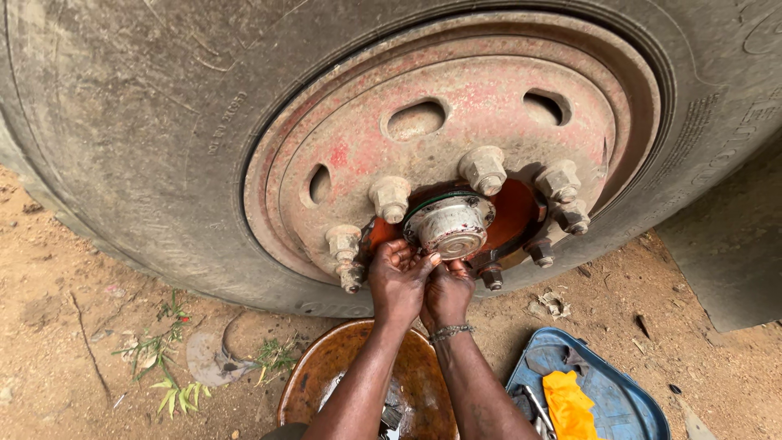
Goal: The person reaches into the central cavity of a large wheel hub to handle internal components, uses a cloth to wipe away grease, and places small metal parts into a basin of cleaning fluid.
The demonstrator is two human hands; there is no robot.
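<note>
A large dusty truck tyre [155, 138] with a faded red steel rim [489, 90] fills the view. Several big lug nuts [482, 169] ring the orange hub, where a round metal hub cap [450, 226] sticks out. My left hand [397, 279] reaches up with its fingertips on the lower left edge of the hub cap. My right hand [447, 295], with a bracelet on the wrist, is pressed beside it just under the cap. Whether either hand holds a small part is hidden.
A rusty brown bowl [326, 383] with metal parts sits on the dirt below my arms. A blue tray [619, 391] at the right holds tools and a yellow rag [568, 405]. Weeds [175, 358] and a flat scrap lie at the left.
</note>
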